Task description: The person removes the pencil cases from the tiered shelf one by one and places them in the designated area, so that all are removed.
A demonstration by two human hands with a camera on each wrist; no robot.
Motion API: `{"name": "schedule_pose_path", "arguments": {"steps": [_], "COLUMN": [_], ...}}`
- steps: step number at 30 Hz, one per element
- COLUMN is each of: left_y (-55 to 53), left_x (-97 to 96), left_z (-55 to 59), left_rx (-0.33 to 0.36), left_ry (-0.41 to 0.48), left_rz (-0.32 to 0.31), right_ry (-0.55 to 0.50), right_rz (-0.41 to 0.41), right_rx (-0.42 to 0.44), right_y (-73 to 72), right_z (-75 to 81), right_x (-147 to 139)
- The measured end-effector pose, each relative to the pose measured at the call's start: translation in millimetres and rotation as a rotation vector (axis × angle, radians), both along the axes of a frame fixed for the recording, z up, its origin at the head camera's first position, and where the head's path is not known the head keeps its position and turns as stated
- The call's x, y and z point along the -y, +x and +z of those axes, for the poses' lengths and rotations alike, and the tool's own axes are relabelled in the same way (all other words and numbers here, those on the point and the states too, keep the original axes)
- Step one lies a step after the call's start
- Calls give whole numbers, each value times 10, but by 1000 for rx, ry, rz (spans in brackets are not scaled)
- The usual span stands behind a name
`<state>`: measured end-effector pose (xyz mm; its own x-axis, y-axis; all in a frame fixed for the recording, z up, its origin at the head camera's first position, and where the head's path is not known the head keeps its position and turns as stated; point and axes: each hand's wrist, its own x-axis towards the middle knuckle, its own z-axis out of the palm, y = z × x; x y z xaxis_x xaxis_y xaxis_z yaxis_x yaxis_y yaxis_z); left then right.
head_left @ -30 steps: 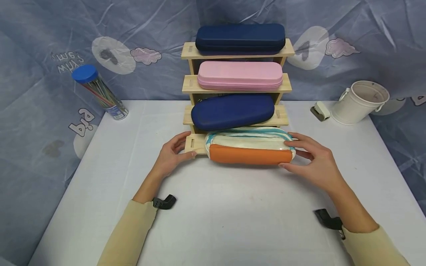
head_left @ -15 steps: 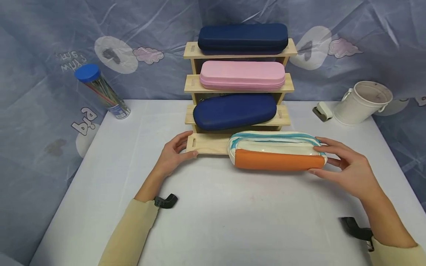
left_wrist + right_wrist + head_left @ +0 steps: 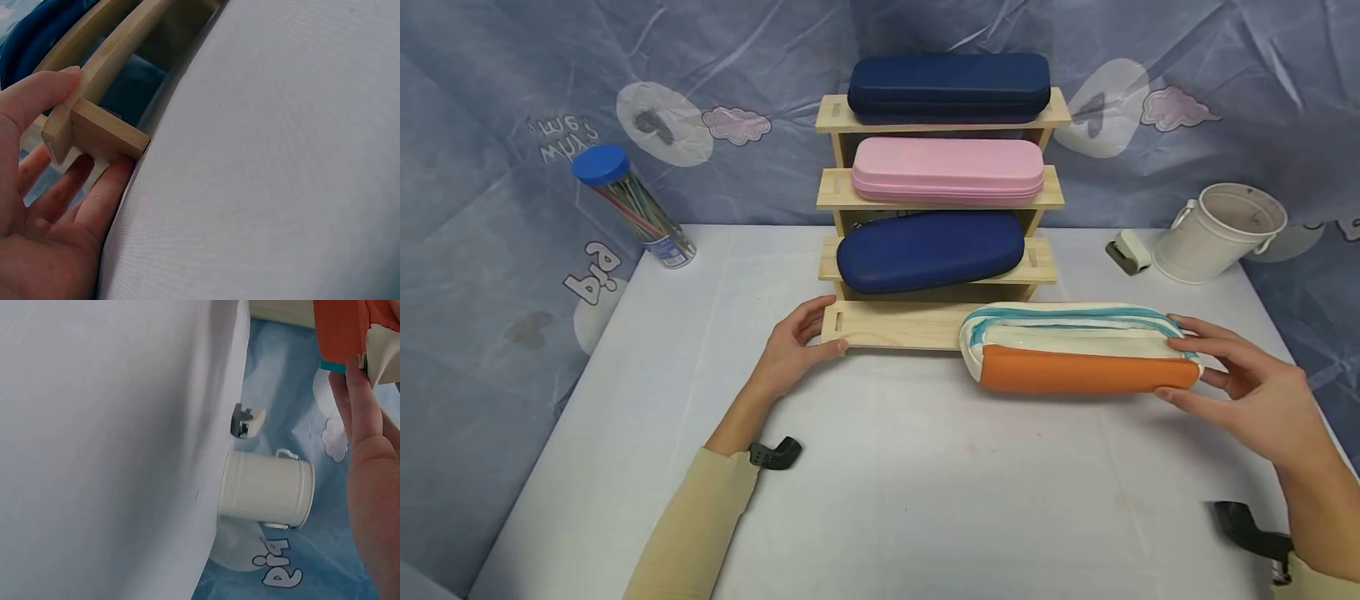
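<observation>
A stepped wooden rack [image 3: 898, 325] stands at the back middle of the table. My left hand [image 3: 788, 348] grips the left end of its lowest shelf, thumb over the front edge [image 3: 94, 81] and fingers against the end piece below. My right hand [image 3: 1258, 398] pinches the right end of an orange and cream pencil case [image 3: 1078, 368] with turquoise zip trim. The case's left end overlaps the lowest shelf, and the rest of it reaches past the shelf to the right. In the right wrist view the case [image 3: 340, 331] shows clear of the tabletop.
Higher shelves bear a blue pencil case [image 3: 932, 252], a pink one [image 3: 947, 171] and a navy one [image 3: 951, 87]. At the back right are a white bucket [image 3: 1213, 237] and a small white-and-grey object [image 3: 1127, 252]. A blue-lidded jar of sticks [image 3: 640, 212] stands back left.
My right hand has carried the orange and cream pencil case to the right, baring most of the lowest shelf. My left hand keeps its grip on the shelf end.
</observation>
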<state>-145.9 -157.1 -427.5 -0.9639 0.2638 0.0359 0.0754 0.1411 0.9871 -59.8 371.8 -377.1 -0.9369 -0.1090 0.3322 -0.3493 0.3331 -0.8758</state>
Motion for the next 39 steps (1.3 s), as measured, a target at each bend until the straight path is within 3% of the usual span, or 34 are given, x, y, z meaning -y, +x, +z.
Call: {"name": "schedule_pose_path", "arguments": {"steps": [2,6,21,26,33,39], "left_y": [0,-13,44,52,-39,-59], "left_x": [-3,-8,-12,-2,57,45], "left_z": [16,32,10,10,-219,-242], "left_rx": [0,-1,23,21,21,-7], "left_ry": [2,6,25,16,32,24], "left_rz": [0,2,-1,0,18,18], "right_ry": [105,196,188,197,263,341], "right_rz": [-69,-147,-307,-411,-472,-487], "right_rx": [6,1,8,76,119,159], "right_y": [16,46,201,208,178,145], "right_z": [-9,-32,-258,-306,-328,-374], "right_x": [-55,-162,-589,-629,-642,-676]}}
